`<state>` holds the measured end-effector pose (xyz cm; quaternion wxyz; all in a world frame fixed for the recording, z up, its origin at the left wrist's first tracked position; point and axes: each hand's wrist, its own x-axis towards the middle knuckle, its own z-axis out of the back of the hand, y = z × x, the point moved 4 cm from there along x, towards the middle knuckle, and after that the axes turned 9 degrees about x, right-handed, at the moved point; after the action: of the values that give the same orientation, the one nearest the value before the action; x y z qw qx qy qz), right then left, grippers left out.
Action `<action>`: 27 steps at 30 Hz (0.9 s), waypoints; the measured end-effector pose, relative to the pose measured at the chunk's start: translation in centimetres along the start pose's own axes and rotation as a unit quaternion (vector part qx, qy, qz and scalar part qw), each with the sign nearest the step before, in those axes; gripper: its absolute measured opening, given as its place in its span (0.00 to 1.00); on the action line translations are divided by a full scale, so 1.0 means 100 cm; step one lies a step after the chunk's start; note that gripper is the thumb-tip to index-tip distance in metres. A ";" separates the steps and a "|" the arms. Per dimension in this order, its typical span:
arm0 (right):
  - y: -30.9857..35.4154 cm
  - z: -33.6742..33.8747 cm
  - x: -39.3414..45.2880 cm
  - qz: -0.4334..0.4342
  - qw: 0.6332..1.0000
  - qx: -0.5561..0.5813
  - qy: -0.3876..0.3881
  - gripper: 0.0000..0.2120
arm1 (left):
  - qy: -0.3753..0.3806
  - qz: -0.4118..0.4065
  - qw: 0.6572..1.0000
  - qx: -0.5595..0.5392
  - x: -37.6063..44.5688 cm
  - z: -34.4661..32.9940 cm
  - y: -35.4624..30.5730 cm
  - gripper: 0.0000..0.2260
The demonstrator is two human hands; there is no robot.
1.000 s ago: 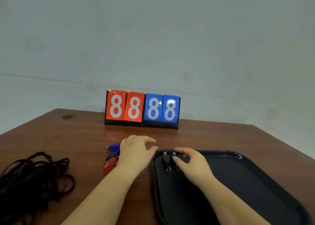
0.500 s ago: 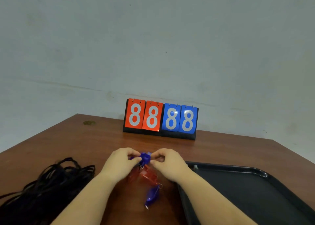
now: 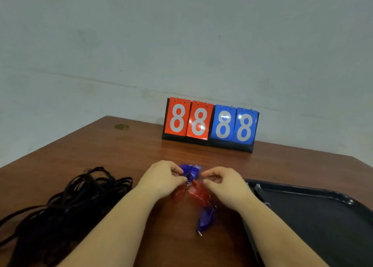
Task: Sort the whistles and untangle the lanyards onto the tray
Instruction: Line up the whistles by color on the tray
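Both hands are raised over the brown table (image 3: 84,149), working at a blurred bunch of whistles. The left hand (image 3: 161,179) pinches a blue whistle (image 3: 189,170) at the top of the bunch, its grip clamped near a small metal ring (image 3: 188,183). The right hand (image 3: 224,183) has its fingers curled just beside the bunch; whether its grip is clamped on anything, I cannot tell. Red whistles (image 3: 196,193) hang below, and another blue whistle (image 3: 205,219) lowest. A tangled heap of black lanyards (image 3: 66,204) lies to the left on the table, the black tray (image 3: 323,194) to the right, and a scoreboard (image 3: 210,123) showing 8s stands at the back.
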<state>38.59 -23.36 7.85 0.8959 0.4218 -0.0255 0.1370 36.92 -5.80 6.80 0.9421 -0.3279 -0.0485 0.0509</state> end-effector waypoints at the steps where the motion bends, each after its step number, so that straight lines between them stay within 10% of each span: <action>1: 0.000 0.000 0.000 -0.002 1.000 0.000 0.007 0.09 | 0.004 -0.002 1.000 0.007 -0.001 0.000 -0.001 0.13; 27: 0.003 -0.003 -0.005 -0.030 0.998 -0.041 0.046 0.15 | 0.001 0.069 0.998 0.003 -0.005 0.001 0.002 0.13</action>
<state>37.99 -23.02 7.79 0.9165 0.3782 0.0228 0.1281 36.39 -5.62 6.70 0.9374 -0.3276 -0.0246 0.1151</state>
